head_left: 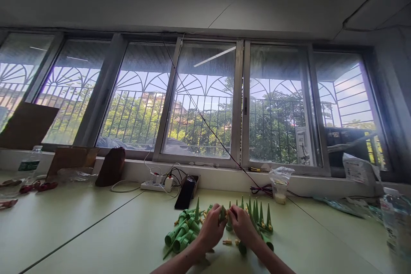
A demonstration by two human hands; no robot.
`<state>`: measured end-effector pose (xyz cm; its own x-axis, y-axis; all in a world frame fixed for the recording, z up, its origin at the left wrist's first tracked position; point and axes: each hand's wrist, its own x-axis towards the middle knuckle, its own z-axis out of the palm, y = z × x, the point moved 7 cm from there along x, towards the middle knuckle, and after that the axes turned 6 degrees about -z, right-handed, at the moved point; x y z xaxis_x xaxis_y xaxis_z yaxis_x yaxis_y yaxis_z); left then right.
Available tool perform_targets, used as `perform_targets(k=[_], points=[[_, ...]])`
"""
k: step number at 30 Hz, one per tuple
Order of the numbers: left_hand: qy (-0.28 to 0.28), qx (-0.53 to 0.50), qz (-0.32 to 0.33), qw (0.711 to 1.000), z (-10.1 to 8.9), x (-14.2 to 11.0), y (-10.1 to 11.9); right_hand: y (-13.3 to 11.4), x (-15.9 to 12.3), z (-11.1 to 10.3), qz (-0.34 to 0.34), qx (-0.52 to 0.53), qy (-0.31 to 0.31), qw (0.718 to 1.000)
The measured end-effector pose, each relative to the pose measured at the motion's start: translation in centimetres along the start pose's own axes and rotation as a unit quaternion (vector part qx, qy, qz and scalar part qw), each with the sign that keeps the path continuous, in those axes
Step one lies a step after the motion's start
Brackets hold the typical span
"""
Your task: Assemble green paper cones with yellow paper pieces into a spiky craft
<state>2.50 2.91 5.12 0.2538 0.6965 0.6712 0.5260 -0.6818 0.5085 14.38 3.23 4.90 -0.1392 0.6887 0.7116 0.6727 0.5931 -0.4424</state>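
My left hand (212,228) is closed around a green plastic spike (222,212), held a little above the table. Facing it, my right hand (242,225) pinches a small yellow fitting at the spike's near end; the fingers partly hide it. A pile of green tubes (181,236) and spikes lies left of my left hand. Several green spikes (261,212) stand point up beyond and to the right of my right hand, some with yellow fittings at their bases. Below my hands, a loose yellow fitting (227,242) lies on the table.
On the pale table (105,239), a black phone (185,193) and a white power strip (156,186) lie toward the window. A bagged plastic cup (280,190) stands at the back right. Water bottles (393,218) and a brown pouch (111,167) are farther out.
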Motion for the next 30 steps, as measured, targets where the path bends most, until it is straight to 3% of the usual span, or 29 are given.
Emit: perform_targets(k=[14,30], points=[[-0.011,-0.007,-0.005,1.000,0.2,0.1,-0.2,-0.2,-0.2,0.0,-0.020,0.008,0.007,1.000],[-0.013,-0.004,-0.050,0.999,1.0,0.6,-1.8,-0.2,-0.1,0.1,-0.018,0.010,-0.005,1.000]])
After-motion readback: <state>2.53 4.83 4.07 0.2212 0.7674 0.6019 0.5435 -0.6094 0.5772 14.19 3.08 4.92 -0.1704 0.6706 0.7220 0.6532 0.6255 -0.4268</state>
